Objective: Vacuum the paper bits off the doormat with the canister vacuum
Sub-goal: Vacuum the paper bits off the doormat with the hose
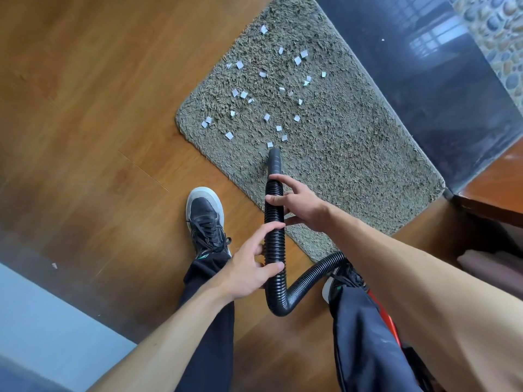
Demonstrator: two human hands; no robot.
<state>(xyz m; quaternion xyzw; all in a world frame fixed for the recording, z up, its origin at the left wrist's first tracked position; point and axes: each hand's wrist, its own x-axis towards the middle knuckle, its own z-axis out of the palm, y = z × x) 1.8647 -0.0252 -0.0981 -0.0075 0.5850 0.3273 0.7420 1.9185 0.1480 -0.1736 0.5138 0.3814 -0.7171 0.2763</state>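
Left hand (249, 267) is seen nearest, its fingers and thumb curled round the black ribbed hose (308, 278) just above the bend, where the hose turns back toward the right and passes behind the right trouser leg. A red-orange sliver (380, 309) is seen beside that leg; whether it is the canister cannot be told. The right hand (302, 206) is placed a little farther along the same hose, which is gripped between the thumb below and the fingers wrapped over the top, with the index finger lying nearly straight along the ribs. A black laced shoe (205, 213) with a pale sole is planted on the wooden floor (85, 108), to the left of the hose and near the edge of the doormat (353, 165). The smooth hose end (274, 161) is rested on the shaggy grey-green doormat, pointed away from the person. One of the paper bits (267, 117) is found just beyond its tip; the others are scattered over the far left half of the mat. A dark glossy strip (410, 94) is laid along the doormat's far right edge, with a pebbled surface (501, 38) beyond it.
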